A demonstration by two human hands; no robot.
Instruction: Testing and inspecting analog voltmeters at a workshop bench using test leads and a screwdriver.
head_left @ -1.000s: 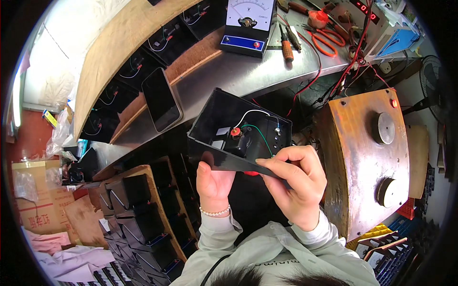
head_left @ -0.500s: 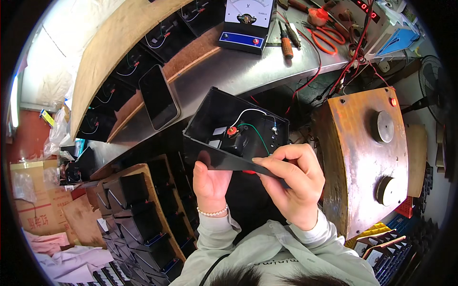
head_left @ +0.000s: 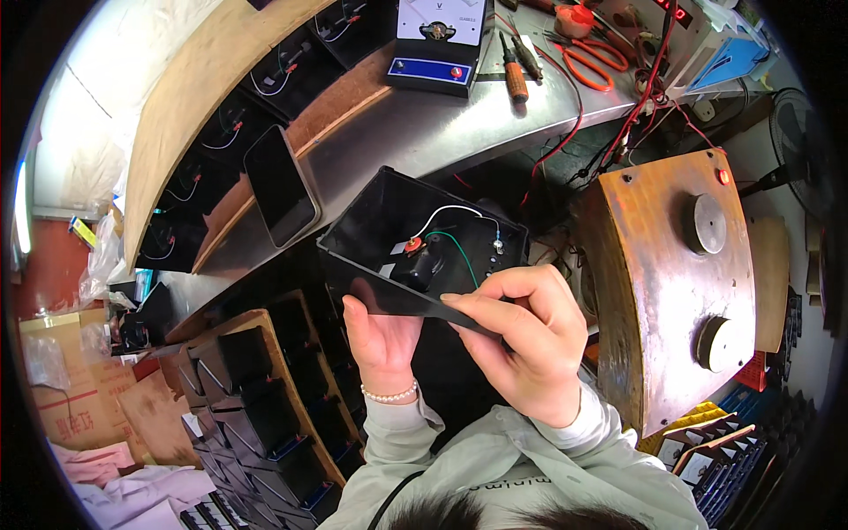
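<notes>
An open black plastic case point(head_left: 382, 297) is held in front of me, its inside turned up. My left hand point(head_left: 385, 346) supports it from below at the near left, thumb upright against the near wall, other fingers partly hidden underneath. With thumb and fingertips, my right hand point(head_left: 530, 340) pinches the near wall toward its right end. Inside sit a black round-cornered part point(head_left: 415, 269), a red terminal point(head_left: 412, 245) and a silver screw post point(head_left: 497, 245). A white wire point(head_left: 450, 208) arches from the terminal to the post, while a green wire point(head_left: 459, 247) runs toward the near wall.
On the metal bench point(head_left: 380, 150) lie a phone point(head_left: 281, 185), an orange-handled screwdriver point(head_left: 515, 79), orange-handled scissors point(head_left: 596, 66) and a panel meter point(head_left: 433, 62). A wooden box with two metal knobs point(head_left: 680, 283) stands right. Stacked black cases point(head_left: 265, 397) fill the lower left.
The bench and its things have shifted slightly left in view. The case and both hands have shifted left by about as much, with the same grip.
</notes>
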